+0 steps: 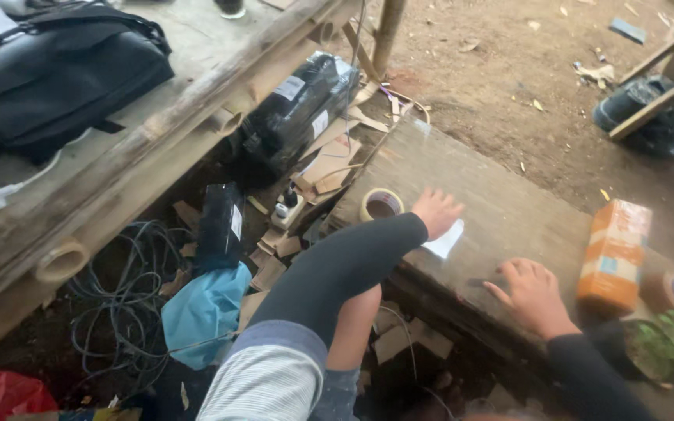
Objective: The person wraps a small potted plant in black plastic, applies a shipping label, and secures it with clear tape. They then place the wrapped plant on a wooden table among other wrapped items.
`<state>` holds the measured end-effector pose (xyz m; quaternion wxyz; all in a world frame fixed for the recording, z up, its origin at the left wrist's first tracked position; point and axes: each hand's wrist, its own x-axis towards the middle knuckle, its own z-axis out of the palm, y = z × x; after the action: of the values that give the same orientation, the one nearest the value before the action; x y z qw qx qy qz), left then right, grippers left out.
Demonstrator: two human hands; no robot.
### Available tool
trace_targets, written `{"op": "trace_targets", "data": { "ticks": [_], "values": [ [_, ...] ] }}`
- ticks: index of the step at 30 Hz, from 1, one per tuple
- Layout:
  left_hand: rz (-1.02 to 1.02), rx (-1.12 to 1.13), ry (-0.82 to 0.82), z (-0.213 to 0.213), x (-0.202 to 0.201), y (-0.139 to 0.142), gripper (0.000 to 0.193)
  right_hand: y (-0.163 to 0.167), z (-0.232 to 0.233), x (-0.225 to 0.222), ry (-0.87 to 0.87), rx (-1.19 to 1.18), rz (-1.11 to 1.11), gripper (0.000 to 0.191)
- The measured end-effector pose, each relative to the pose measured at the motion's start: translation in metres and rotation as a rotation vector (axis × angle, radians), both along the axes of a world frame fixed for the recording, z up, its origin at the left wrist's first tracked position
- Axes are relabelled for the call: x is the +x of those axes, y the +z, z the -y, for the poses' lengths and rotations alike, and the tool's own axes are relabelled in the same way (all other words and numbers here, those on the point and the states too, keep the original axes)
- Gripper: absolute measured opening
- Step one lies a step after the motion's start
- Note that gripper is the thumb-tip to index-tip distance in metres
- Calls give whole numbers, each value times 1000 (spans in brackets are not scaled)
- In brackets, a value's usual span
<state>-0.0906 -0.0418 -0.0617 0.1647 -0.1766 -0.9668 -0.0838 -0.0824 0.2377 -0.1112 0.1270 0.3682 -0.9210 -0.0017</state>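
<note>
Left hand (435, 210) on paper (445, 238), tape roll (381, 205) beside

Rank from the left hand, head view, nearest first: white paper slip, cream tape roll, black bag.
1. White paper slip, under the left hand, on the plank.
2. Cream tape roll, just left of it, at the plank's end.
3. Black bag, far left, on the upper bench.

A tape roll (381, 204) lies on the bench (501, 210), left of the carton (614, 253).
</note>
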Motion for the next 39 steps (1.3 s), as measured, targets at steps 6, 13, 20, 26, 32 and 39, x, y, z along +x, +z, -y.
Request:
{"op": "trace_targets", "data": {
  "ticks": [6, 13, 20, 26, 32, 39],
  "values": [
    [-167, 343, -3, 53, -27, 28, 30, 33, 4, 4, -107, -396, 548, 28],
    [-266, 954, 371, 201, -15, -24, 21, 88, -5, 33, -125, -572, 615, 26],
    [-99, 441, 762, 320, 8, -114, 71, 78, -12, 23, -357, -276, 870, 36],
    [141, 425, 965, 368, -30, -106, 130, 43, -8, -8, -452, -194, 996, 36],
    [155, 505, 740, 410, -89, -123, 143, 31, 10, -32, -443, -193, 918, 35],
    [198, 424, 698, 432, -102, -158, 143, 21, 24, -48, -393, -101, 865, 34]
  ]
}}
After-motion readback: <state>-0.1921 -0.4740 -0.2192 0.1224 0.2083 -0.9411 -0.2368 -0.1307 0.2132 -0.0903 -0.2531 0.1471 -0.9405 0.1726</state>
